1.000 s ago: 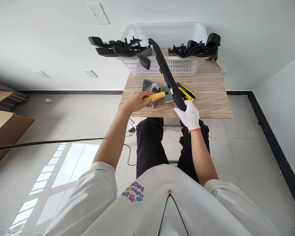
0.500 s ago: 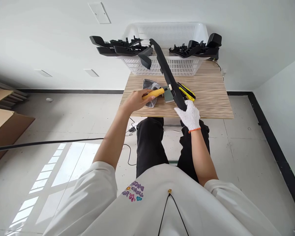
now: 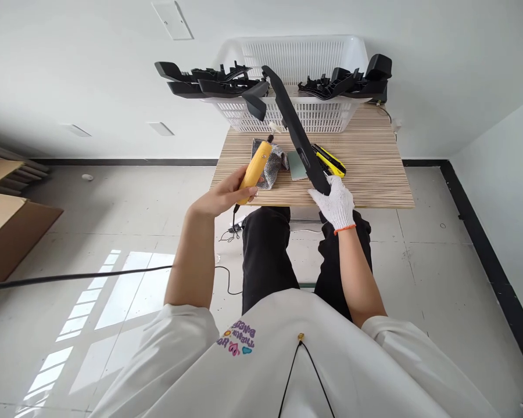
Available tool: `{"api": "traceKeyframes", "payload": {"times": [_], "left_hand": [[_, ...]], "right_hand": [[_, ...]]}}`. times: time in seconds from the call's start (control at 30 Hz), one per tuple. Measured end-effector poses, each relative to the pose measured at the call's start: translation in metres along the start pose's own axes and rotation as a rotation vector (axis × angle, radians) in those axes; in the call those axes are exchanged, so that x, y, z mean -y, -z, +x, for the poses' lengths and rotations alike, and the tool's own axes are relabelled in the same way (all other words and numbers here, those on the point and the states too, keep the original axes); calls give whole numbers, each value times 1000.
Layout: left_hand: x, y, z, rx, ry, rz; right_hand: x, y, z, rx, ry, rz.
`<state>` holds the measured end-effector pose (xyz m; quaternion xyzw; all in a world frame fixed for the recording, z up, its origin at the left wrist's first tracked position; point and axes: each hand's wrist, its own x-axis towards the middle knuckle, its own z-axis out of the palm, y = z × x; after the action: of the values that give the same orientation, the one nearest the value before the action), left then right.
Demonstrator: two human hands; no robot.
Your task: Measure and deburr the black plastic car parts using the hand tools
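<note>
My bare left hand (image 3: 229, 194) is wrapped round a yellow corded rotary tool (image 3: 256, 169). Its dark collar and pale tip point up and away from me, to the left of a long black plastic trim piece (image 3: 297, 129). My right hand (image 3: 333, 203), in a white knitted glove with an orange cuff, grips the near end of that trim. The trim slants up and leftward over the table toward the basket, with a flared lobe at its far end. A grey cloth (image 3: 272, 168) lies under and beside the tool. Close to the trim are a grey-green pad (image 3: 297, 166) and a yellow-and-black cutter knife (image 3: 330, 160).
On the wood-striped table (image 3: 370, 174), a white slatted basket (image 3: 322, 119) stands at the back. Black plastic parts (image 3: 209, 84) rest across its left side, more parts (image 3: 353, 84) across its right. A black cable (image 3: 78, 276) runs on the left. A cardboard box (image 3: 17, 232) sits on the floor.
My left hand has drawn the rotary tool left, off the trim, and turned it from pointing right to pointing upward. The right hand and trim stay almost in place.
</note>
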<state>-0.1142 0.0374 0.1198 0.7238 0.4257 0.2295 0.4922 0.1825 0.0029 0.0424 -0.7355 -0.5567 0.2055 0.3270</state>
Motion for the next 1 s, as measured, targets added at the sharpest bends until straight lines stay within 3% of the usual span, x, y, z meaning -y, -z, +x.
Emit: {"api": "traceKeyframes", "payload": {"times": [0.13, 0.37, 0.47, 0.57, 0.67, 0.8, 0.9, 1.0], "left_hand": [[9, 2, -22, -32, 14, -59], [35, 2, -26, -298, 73, -26], [49, 6, -18, -423, 194, 76], [60, 13, -9, -504, 354, 339], [69, 17, 1, -522, 405, 586], [72, 11, 19, -542, 410, 690], [64, 4, 28, -520, 474, 701], [45, 1, 20, -488, 503, 717]], "right_hand": [[-1, -1, 0, 2, 7, -1], [-4, -3, -1, -6, 14, -1], [-4, -2, -1, -13, 18, -5], [-4, -1, -1, -16, 17, -12], [-4, -1, -1, -8, 16, -20], [-4, -1, -1, -16, 26, -28], [-3, -1, -1, -16, 30, -30], [-3, 0, -1, -13, 36, -20]]}}
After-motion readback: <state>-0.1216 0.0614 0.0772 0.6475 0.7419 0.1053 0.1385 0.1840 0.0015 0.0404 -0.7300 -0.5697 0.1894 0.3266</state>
